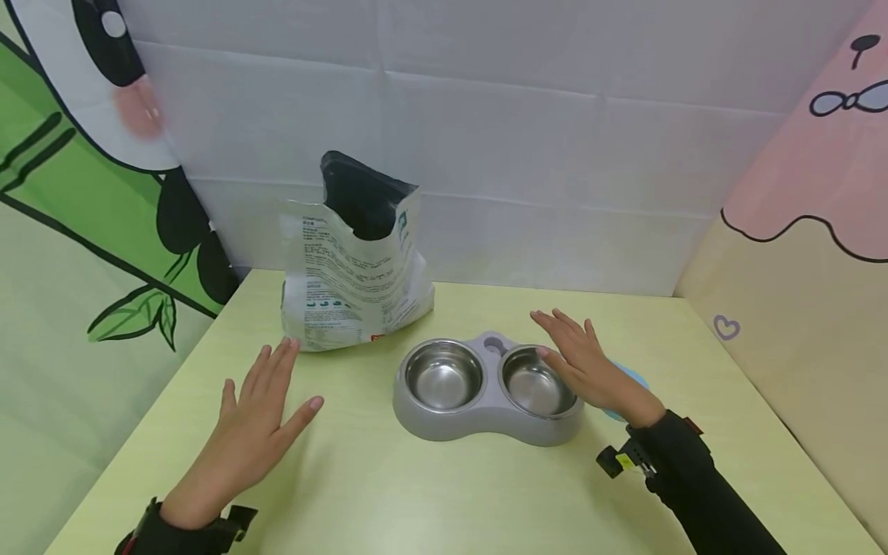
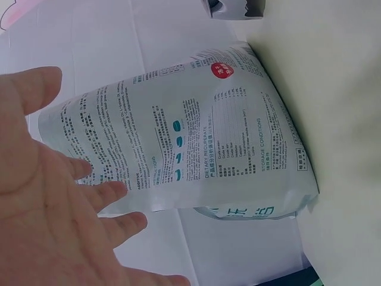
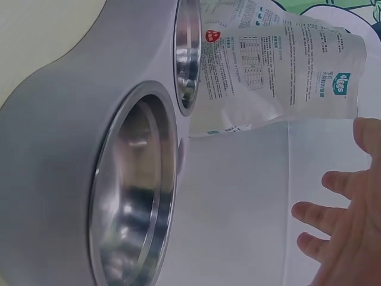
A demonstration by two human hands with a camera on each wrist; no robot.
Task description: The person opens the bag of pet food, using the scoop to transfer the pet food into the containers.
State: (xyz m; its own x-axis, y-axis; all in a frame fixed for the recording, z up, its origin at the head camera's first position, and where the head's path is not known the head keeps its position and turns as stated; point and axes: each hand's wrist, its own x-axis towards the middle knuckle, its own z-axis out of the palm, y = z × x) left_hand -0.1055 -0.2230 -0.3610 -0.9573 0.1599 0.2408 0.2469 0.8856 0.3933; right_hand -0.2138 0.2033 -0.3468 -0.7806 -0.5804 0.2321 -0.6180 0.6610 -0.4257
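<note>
My left hand [image 1: 253, 424] is held over the table's left side, fingers straight and spread, holding nothing. In the left wrist view it is beside a white printed pet food bag [image 2: 196, 137]. That bag [image 1: 354, 285] stands at the back left of the table, its dark-lined top open. My right hand [image 1: 590, 366], fingers extended and holding nothing, overlaps the right bowl of a grey double pet feeder [image 1: 486, 424]. Two steel bowls sit in it, the left one [image 1: 444, 375] fully visible and the right one [image 1: 537, 383] partly covered by the hand in the head view.
A light blue object [image 1: 627, 378] lies behind my right hand, mostly hidden. The pale yellow table [image 1: 416, 501] ends at a white cloth backdrop [image 1: 486, 154]. Printed cartoon cloth hangs on the left [image 1: 104, 231] and right [image 1: 791, 223].
</note>
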